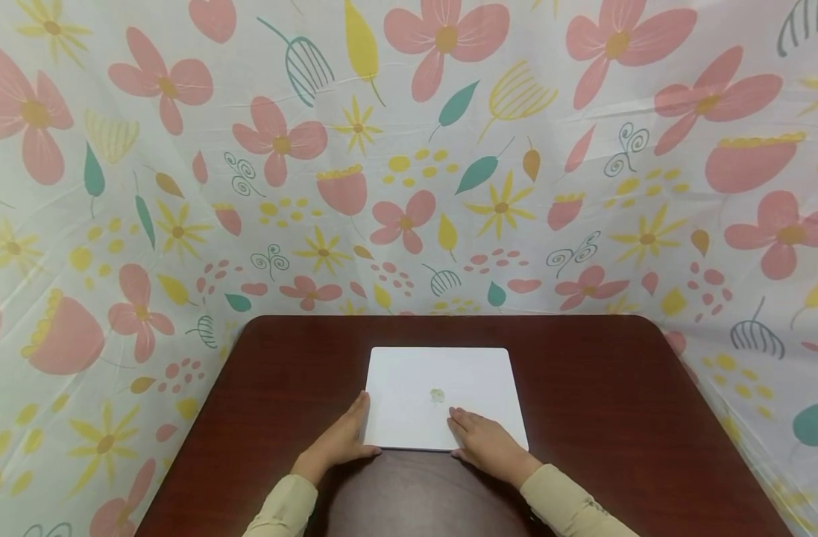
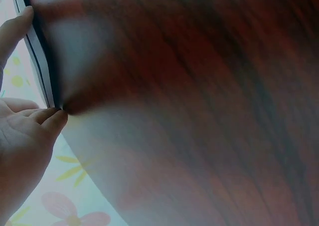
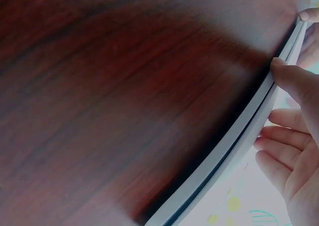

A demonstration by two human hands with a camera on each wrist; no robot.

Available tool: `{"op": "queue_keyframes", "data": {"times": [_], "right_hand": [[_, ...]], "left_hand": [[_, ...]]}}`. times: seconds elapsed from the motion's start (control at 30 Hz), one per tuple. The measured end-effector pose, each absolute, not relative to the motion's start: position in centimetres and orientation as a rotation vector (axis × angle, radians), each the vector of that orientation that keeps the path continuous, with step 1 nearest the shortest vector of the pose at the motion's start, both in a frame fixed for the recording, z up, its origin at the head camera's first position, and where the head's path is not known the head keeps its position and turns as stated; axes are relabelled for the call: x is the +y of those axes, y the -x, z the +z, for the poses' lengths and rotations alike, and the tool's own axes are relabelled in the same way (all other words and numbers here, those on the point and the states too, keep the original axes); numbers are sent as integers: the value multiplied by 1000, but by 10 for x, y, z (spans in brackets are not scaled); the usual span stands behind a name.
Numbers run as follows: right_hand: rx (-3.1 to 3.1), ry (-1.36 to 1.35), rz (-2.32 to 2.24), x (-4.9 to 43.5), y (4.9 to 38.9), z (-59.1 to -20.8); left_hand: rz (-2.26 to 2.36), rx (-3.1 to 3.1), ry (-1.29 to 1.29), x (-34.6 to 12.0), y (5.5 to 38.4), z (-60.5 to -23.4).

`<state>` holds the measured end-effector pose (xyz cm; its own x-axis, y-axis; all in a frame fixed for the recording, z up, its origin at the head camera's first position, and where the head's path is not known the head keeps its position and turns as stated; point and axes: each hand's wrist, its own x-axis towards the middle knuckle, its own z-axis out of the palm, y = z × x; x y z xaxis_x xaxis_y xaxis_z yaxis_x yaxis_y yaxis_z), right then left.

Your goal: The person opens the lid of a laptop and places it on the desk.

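Observation:
A closed silver-white laptop [image 1: 409, 377] lies flat on a dark wooden table, a small emblem in the middle of its lid. Along its left side my left hand [image 1: 341, 438] rests with straight fingers touching the edge, the thumb at the front-left corner. My right hand [image 1: 491, 446] lies on the lid's front right part, fingers extended, with its thumb at the front edge. The right wrist view shows this thumb against the laptop's edge [image 3: 219, 156], where a dark seam runs between lid and base. In the left wrist view, the left fingertips [image 2: 56, 120] touch the laptop's corner.
The brown table [image 1: 617, 403] has rounded far corners and reaches to both sides of the laptop. A white cloth [image 1: 409, 287] printed with flowers and leaves hangs behind the table and along its sides. A grey-brown glare lies on the tabletop in front of the laptop.

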<state>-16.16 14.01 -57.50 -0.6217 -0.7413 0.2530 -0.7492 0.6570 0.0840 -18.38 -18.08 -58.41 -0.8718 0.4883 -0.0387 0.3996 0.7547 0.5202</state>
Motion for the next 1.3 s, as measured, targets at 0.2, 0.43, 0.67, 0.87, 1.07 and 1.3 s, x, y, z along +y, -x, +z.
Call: {"op": "queue_keyframes", "data": {"times": [0.2, 0.43, 0.67, 0.87, 1.07, 1.3], "right_hand": [[-2599, -1212, 11, 139, 161, -575], [-2527, -1227, -34, 139, 160, -574], [-2518, -1251, -163, 140, 158, -569], [-2472, -1259, -207, 140, 162, -565], [-2495, -1286, -182, 140, 161, -556], [-2463, -1318, -202, 140, 161, -547]], "left_hand": [[762, 2785, -708, -182, 183, -586], [787, 2796, -673, -182, 182, -586], [778, 2842, -610, -181, 182, -587], [787, 2870, -528, -184, 183, -587], [741, 2901, -488, -185, 181, -589], [671, 2935, -539, -186, 180, -590]]}}
